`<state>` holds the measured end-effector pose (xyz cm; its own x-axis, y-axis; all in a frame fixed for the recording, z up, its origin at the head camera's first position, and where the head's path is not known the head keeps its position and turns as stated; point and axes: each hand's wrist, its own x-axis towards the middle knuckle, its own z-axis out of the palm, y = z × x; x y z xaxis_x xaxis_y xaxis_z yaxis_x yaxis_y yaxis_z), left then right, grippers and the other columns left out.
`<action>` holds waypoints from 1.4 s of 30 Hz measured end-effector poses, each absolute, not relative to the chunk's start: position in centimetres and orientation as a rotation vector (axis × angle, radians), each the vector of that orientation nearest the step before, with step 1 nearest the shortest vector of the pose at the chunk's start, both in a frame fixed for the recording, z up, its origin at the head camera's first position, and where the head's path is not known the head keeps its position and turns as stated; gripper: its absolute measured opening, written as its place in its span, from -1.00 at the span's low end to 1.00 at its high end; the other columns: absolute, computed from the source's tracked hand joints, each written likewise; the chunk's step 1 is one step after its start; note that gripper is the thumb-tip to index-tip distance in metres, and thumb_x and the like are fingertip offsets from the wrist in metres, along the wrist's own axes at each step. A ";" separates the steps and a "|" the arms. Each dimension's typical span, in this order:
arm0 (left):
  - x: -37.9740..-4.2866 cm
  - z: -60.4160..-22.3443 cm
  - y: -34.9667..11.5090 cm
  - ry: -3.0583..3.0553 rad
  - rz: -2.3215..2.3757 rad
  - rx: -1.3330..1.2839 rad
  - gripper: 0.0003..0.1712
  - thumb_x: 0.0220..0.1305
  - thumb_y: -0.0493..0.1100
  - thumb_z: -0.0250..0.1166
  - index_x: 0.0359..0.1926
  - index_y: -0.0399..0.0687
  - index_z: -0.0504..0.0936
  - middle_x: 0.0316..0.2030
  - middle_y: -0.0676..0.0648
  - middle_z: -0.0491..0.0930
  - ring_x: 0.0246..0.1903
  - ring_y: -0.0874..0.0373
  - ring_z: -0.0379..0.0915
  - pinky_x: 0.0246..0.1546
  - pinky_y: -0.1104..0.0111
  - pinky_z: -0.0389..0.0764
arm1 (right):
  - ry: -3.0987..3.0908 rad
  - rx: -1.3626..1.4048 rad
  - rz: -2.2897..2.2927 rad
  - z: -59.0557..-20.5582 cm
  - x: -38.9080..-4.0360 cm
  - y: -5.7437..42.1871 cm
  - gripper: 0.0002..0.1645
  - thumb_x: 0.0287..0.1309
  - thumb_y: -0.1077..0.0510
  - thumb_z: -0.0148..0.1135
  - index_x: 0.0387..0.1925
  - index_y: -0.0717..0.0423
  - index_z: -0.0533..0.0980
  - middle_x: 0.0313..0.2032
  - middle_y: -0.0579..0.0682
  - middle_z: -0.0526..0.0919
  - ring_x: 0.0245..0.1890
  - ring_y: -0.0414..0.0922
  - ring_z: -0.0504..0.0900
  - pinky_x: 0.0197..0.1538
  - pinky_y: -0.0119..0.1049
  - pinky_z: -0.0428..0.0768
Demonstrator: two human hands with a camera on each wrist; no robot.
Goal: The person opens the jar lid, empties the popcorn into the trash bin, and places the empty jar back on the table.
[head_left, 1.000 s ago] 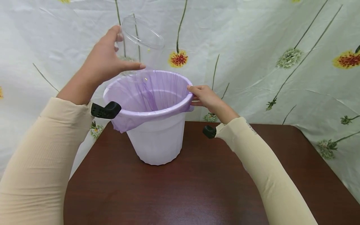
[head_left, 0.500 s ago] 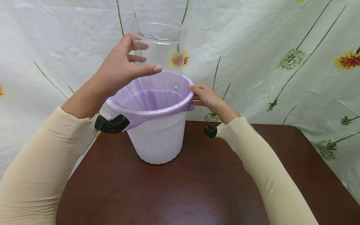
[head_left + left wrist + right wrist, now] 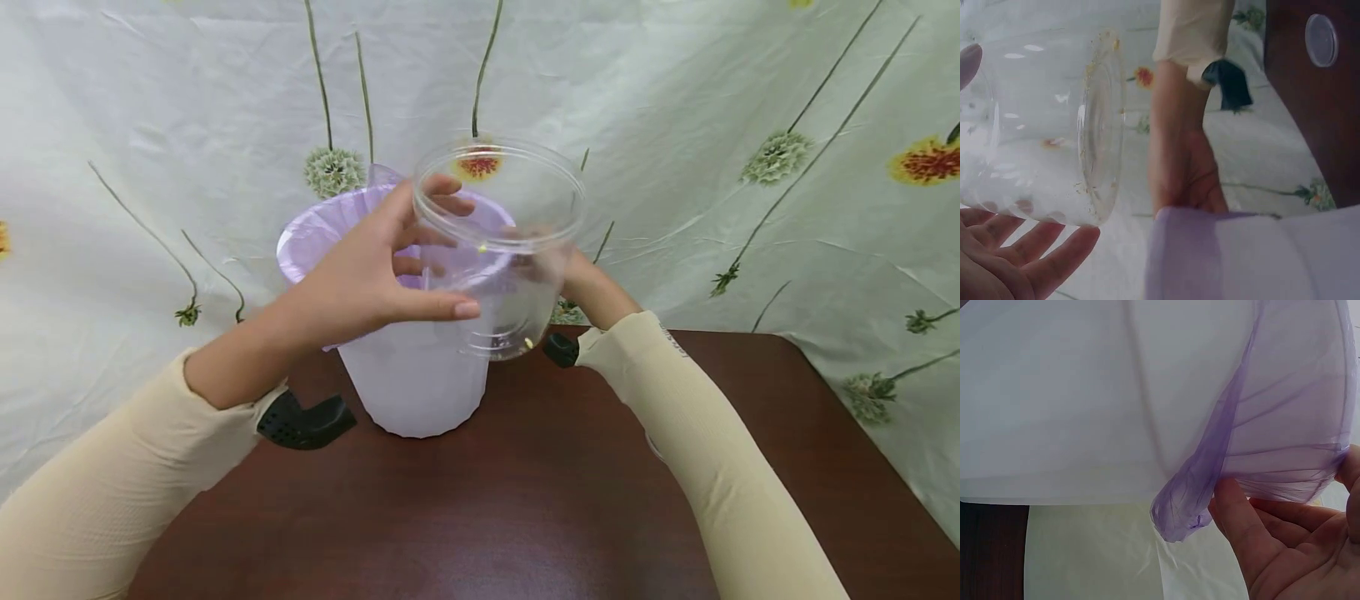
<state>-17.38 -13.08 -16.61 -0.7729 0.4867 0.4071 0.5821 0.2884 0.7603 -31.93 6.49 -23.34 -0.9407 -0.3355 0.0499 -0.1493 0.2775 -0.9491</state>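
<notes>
My left hand (image 3: 360, 279) holds a clear plastic jar (image 3: 517, 292) upright, its thumb in front and fingers round the far side. The jar's open rim faces up. Small yellow crumbs (image 3: 1114, 45) cling near its base in the left wrist view. Behind the jar stands a white bin (image 3: 416, 383) with a purple bin bag (image 3: 315, 242) folded over its rim. My right hand (image 3: 1297, 550) grips the bag-covered rim at the bin's right side, thumb and fingers on either side of the edge; in the head view it shows partly through the jar.
Bin and forearms are over a dark brown table (image 3: 480, 517). A clear round lid (image 3: 1321, 40) lies on the table, nearly hidden by the right sleeve in the head view. A flowered curtain (image 3: 675, 125) hangs close behind the table.
My left hand has brought the jar from above the bin's left side rightward, down and nearer, turning it from tilted to upright. My right hand has stayed on the bin's rim.
</notes>
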 end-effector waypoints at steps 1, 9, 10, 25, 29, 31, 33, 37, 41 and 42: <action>-17.1 -17.0 -13.0 -2.429 -1.520 -1.045 -0.05 -0.14 -0.29 0.44 0.24 -0.02 0.08 0.15 0.02 0.23 -0.05 0.08 0.38 -0.14 0.22 0.47 | 2.369 -0.468 -1.740 -23.5 -32.1 6.6 -0.55 0.29 0.08 -0.08 -0.01 0.38 0.41 -0.19 0.19 0.53 -0.20 -0.04 0.51 -0.11 -0.32 0.47; -15.3 -20.5 -12.3 -2.358 -1.533 -1.240 0.05 -0.24 -0.28 0.50 0.27 -0.03 0.08 0.19 0.05 0.20 0.12 0.14 0.25 0.03 0.22 0.36 | 2.150 -0.600 -1.831 -24.0 -32.2 7.1 -0.55 0.29 0.03 -0.07 -0.05 0.33 0.44 -0.20 0.13 0.57 -0.14 -0.05 0.55 -0.06 -0.28 0.49; -15.2 -21.0 -12.2 -2.356 -1.548 -1.260 0.06 -0.25 -0.28 0.50 0.27 -0.03 0.07 0.19 0.04 0.20 0.12 0.14 0.24 0.05 0.22 0.34 | 2.192 -0.603 -1.812 -24.0 -32.2 7.1 -0.56 0.29 0.02 -0.07 -0.11 0.33 0.47 -0.27 0.10 0.58 -0.19 -0.08 0.56 -0.09 -0.30 0.50; -16.0 -29.7 -11.6 -2.378 -1.680 -1.341 0.17 -0.31 -0.19 0.55 0.31 -0.01 0.02 0.21 -0.02 0.20 0.17 0.05 0.18 0.13 0.24 0.24 | 2.200 -0.444 -1.845 -23.7 -32.2 6.6 -0.49 0.29 0.03 -0.07 0.04 0.41 0.39 -0.15 0.19 0.51 -0.12 -0.02 0.54 -0.12 -0.26 0.52; -16.1 -32.3 -11.0 -2.409 -1.768 -1.315 0.14 -0.29 -0.20 0.54 0.31 -0.01 0.03 0.21 -0.03 0.18 0.17 0.05 0.18 0.14 0.22 0.22 | 2.185 -0.441 -1.846 -23.6 -32.3 6.6 -0.49 0.29 0.03 -0.07 0.04 0.40 0.38 -0.10 0.22 0.49 -0.11 -0.01 0.53 -0.13 -0.27 0.53; -16.1 -33.6 -10.7 -2.418 -1.817 -1.303 0.13 -0.28 -0.25 0.53 0.30 -0.06 0.03 0.20 -0.05 0.17 0.15 0.02 0.20 0.13 0.15 0.22 | 2.182 -0.435 -1.840 -23.6 -32.3 6.6 -0.49 0.30 0.03 -0.07 0.05 0.40 0.38 -0.09 0.22 0.48 -0.11 -0.01 0.53 -0.14 -0.28 0.53; -16.1 -34.9 -10.4 -2.426 -1.847 -1.285 0.12 -0.28 -0.28 0.52 0.29 -0.11 0.02 0.20 -0.10 0.17 0.13 -0.04 0.22 0.11 0.08 0.23 | 2.182 -0.430 -1.833 -23.5 -32.2 6.7 -0.49 0.30 0.03 -0.08 0.05 0.40 0.38 -0.08 0.22 0.48 -0.10 -0.01 0.53 -0.14 -0.28 0.53; -16.1 -37.5 -9.7 -2.438 -1.875 -1.247 0.11 -0.27 -0.28 0.51 0.28 -0.10 0.02 0.21 -0.14 0.16 0.10 -0.09 0.26 0.10 0.04 0.23 | 2.194 -0.426 -1.816 -23.5 -32.2 6.8 -0.49 0.30 0.03 -0.08 0.05 0.39 0.39 -0.08 0.20 0.48 -0.09 -0.02 0.53 -0.14 -0.28 0.53; -16.2 -40.2 -9.2 -2.460 -1.826 -1.238 0.12 -0.27 -0.20 0.52 0.27 -0.02 0.00 0.22 -0.08 0.16 0.12 -0.03 0.26 0.11 0.13 0.24 | 2.201 -0.434 -1.803 -23.4 -32.1 6.9 -0.48 0.30 0.01 -0.08 0.05 0.37 0.39 -0.08 0.19 0.48 -0.09 -0.03 0.53 -0.14 -0.29 0.53; -16.2 -40.8 -9.0 -2.461 -1.814 -1.238 0.12 -0.27 -0.19 0.53 0.27 -0.02 -0.01 0.22 -0.08 0.15 0.12 -0.02 0.26 0.10 0.15 0.25 | 2.201 -0.436 -1.802 -23.4 -32.1 6.9 -0.48 0.30 0.01 -0.08 0.06 0.37 0.39 -0.07 0.19 0.48 -0.09 -0.03 0.53 -0.14 -0.29 0.53</action>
